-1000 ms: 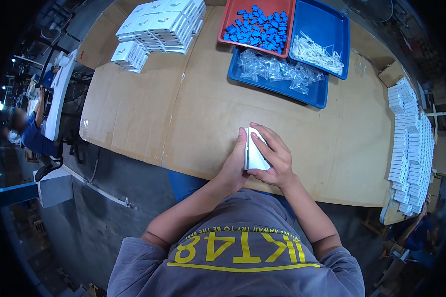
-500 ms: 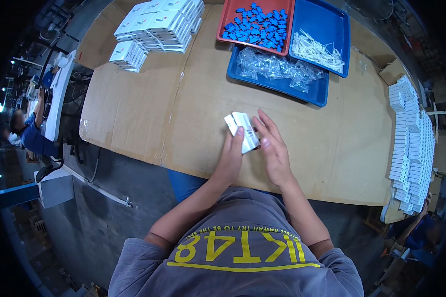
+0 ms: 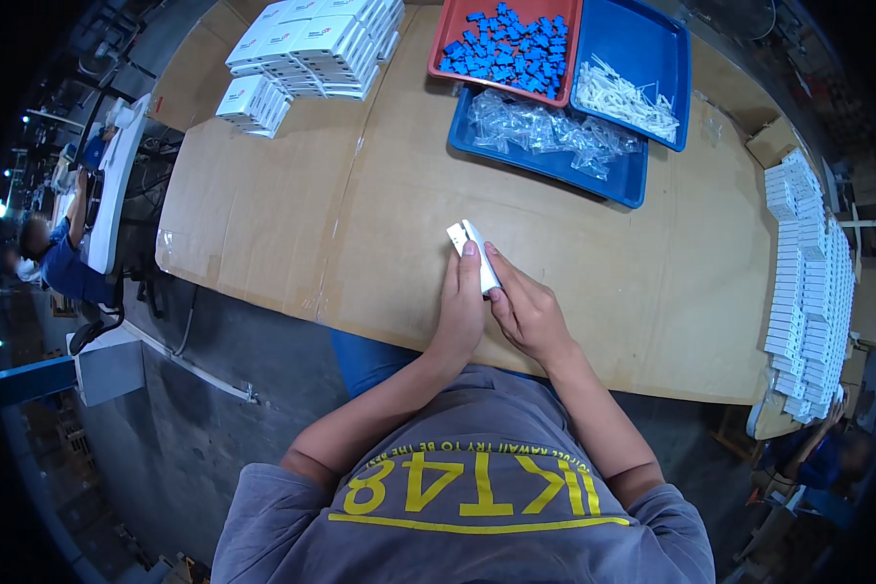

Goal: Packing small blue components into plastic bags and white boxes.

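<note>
A small white box (image 3: 478, 261) is held between my two hands above the near part of the table, tilted, with a narrow gap at its far end. My left hand (image 3: 461, 302) grips it from the left, thumb lying along its upper face. My right hand (image 3: 529, 310) presses its right side, with the fingers stretched along the edge and the thumb at the near corner. Both palms hide much of the box, so its contents cannot be seen.
The cardboard-covered table (image 3: 253, 214) bears stacked white boxes (image 3: 307, 44) at far left and more in rows (image 3: 798, 302) at right. Beyond my hands are a red tray (image 3: 438, 60) of blue pieces, a blue tray (image 3: 680, 73) of white sticks and another blue tray (image 3: 633, 190) of clear plastic pieces.
My right hand has moved in from beside the white box and closed against its right side. The box has turned, so its broad printed face no longer shows.
</note>
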`<state>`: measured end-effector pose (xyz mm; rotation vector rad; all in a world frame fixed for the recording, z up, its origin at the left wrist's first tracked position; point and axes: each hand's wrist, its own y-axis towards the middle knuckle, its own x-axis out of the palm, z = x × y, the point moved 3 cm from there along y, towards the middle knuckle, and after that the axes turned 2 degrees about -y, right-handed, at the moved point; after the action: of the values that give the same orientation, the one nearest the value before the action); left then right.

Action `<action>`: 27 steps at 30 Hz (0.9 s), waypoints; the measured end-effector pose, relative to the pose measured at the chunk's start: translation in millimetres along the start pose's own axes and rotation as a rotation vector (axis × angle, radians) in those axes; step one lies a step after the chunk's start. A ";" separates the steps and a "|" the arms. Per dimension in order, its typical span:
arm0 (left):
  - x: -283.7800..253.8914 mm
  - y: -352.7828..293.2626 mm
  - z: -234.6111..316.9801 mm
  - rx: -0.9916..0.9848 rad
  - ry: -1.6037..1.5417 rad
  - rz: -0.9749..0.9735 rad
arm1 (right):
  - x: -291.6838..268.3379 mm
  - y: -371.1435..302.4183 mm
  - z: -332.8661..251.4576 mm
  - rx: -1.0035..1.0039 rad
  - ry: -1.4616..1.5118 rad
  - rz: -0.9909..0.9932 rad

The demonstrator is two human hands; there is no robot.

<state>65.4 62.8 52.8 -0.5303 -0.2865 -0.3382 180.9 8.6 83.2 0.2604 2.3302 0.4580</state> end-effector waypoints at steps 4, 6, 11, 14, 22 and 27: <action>1.2 -0.4 -3.0 -0.043 -0.044 0.027 | 3.4 -5.7 5.7 -0.006 -0.041 -0.012; 1.4 -0.9 -5.2 -0.075 -0.040 0.028 | 4.1 -9.3 6.7 -0.001 -0.049 -0.015; 7.9 -5.0 -3.7 -0.056 -0.082 0.053 | 4.7 -14.8 7.1 -0.007 -0.078 -0.002; 4.1 -3.1 -10.5 -0.057 -0.063 0.018 | 5.2 -16.0 6.1 -0.019 -0.100 0.007; 9.0 -7.4 -8.1 -0.077 -0.112 0.080 | 5.8 -20.0 8.3 -0.069 -0.121 0.010; 0.7 -1.6 -15.4 -0.062 -0.090 0.011 | 4.4 -17.3 5.5 0.019 -0.022 -0.015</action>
<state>68.2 53.0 41.0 -0.6090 -0.3606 -0.3143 180.8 -4.5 69.9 0.2561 2.3142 0.4237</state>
